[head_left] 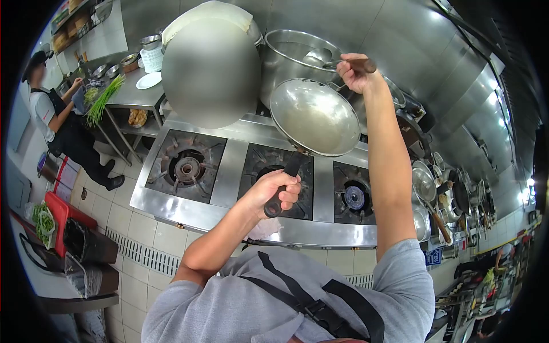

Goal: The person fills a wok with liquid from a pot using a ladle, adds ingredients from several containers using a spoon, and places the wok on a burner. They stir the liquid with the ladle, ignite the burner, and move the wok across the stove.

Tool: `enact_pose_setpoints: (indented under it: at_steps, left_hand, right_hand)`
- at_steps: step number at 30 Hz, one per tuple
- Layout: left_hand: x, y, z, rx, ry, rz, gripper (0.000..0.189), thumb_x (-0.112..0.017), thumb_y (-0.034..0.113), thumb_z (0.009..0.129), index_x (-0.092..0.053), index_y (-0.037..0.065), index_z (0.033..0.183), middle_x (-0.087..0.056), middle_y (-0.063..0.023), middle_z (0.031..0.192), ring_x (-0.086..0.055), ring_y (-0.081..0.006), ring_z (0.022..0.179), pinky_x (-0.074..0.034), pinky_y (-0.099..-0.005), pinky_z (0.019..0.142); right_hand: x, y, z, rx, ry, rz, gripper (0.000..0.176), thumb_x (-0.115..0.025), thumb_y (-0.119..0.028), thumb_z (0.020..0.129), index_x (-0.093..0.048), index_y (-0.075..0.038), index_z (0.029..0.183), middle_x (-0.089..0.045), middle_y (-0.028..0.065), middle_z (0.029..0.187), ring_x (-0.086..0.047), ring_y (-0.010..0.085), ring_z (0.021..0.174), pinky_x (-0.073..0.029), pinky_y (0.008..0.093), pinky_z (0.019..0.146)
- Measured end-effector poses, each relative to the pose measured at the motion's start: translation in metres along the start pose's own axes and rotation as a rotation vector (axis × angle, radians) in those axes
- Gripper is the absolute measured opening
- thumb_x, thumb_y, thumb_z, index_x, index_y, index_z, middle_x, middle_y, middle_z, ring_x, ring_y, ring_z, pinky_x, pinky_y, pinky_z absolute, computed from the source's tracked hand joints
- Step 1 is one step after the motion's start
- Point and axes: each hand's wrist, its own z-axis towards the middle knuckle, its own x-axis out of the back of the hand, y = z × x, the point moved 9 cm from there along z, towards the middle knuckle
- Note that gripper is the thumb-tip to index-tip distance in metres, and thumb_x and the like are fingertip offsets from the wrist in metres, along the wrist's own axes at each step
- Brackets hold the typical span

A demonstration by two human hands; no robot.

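Observation:
My left hand (277, 193) is wrapped round the black handle of a wok (315, 117), which is raised above the back of the stove. Cloudy liquid or a wet sheen shows inside the wok. My right hand (355, 72) grips the brown wooden handle of a ladle (318, 56). The ladle's bowl is over the mouth of a large steel pot (280, 71) behind the wok. Below the wok lies the middle burner (260, 171), partly hidden by my left hand and the handle.
The stove (231, 166) has a left burner (187, 168) and a right burner (354, 197). A large blurred round shape stands behind it. Pans and ladles crowd the right side. A person (68, 126) stands at a side table (134, 94) with green stalks (104, 102) and plates.

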Motion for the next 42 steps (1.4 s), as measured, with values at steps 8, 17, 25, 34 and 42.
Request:
enact_pose_setpoints:
  at_steps: [8,17,25,34,42]
  left_hand:
    - [0.002,-0.002,0.003,0.013,0.015,0.014,0.007,-0.049,0.007,0.082,-0.045,0.004,0.088,-0.043,0.0002,0.066,-0.041,-0.0049,0.05,-0.036,-0.0203,0.04]
    - [0.006,-0.012,0.014,0.021,0.035,0.031,0.01,-0.05,0.007,0.08,-0.045,0.004,0.088,-0.043,0.0005,0.066,-0.041,-0.005,0.049,-0.036,-0.0201,0.041]
    - [0.006,-0.044,0.039,0.075,0.058,-0.036,0.008,-0.048,0.007,0.083,-0.049,0.001,0.088,-0.042,0.0013,0.065,-0.039,-0.0039,0.046,-0.036,-0.0191,0.039]
    - [-0.002,-0.119,0.073,0.185,-0.042,-0.131,0.009,-0.047,0.008,0.084,-0.046,0.001,0.09,-0.042,0.001,0.065,-0.041,-0.0048,0.046,-0.039,-0.0192,0.039]
    - [-0.011,-0.219,0.083,0.251,-0.104,-0.091,0.011,-0.047,0.008,0.084,-0.05,0.0,0.091,-0.04,0.0018,0.065,-0.04,-0.0049,0.047,-0.039,-0.02,0.041]
  right_hand:
    - [-0.008,-0.015,-0.024,0.007,-0.162,0.573,0.066,-0.042,-0.005,0.083,0.0,0.006,0.132,-0.043,0.0113,0.065,-0.05,0.0182,0.047,-0.044,0.0238,0.036]
    - [-0.016,-0.015,-0.072,0.094,-0.218,0.738,0.072,-0.04,-0.003,0.08,0.007,0.004,0.133,-0.042,0.01,0.063,-0.047,0.0179,0.047,-0.046,0.0242,0.038]
    - [-0.004,-0.001,-0.161,0.162,-0.354,0.693,0.067,-0.043,-0.006,0.083,0.001,0.007,0.131,-0.043,0.0094,0.065,-0.05,0.0178,0.05,-0.044,0.0231,0.038]
    - [0.069,0.098,-0.288,0.161,-0.218,0.486,0.036,-0.057,-0.012,0.079,-0.038,0.011,0.1,-0.048,0.0055,0.07,-0.048,0.0089,0.051,-0.042,0.0168,0.038]
    - [0.158,0.199,-0.408,0.194,0.328,-0.035,0.029,-0.06,-0.026,0.079,-0.049,-0.005,0.096,-0.047,-0.0014,0.061,-0.042,0.0047,0.046,-0.032,0.0163,0.037]
